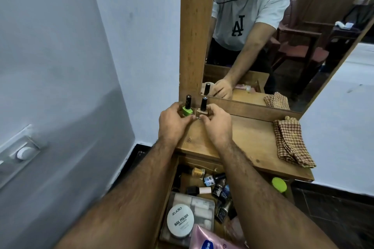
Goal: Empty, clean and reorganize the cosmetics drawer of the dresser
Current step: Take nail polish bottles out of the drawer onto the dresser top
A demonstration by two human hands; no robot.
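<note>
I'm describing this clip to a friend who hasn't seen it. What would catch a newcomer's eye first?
Probably the two hands meeting at the dresser top's back left corner: the left hand by a bright green nail polish bottle, the right hand gripping a beige nail polish bottle, both upright against the mirror frame. Below the arms, the open drawer is crowded with polish bottles and a white Zudio tub.

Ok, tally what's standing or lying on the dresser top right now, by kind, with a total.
Nail polish bottles: 2, the green bottle and the beige bottle, both upright by the mirror frame, between the hands
Checked cloths: 1, the folded checked cloth
Total: 3
</note>
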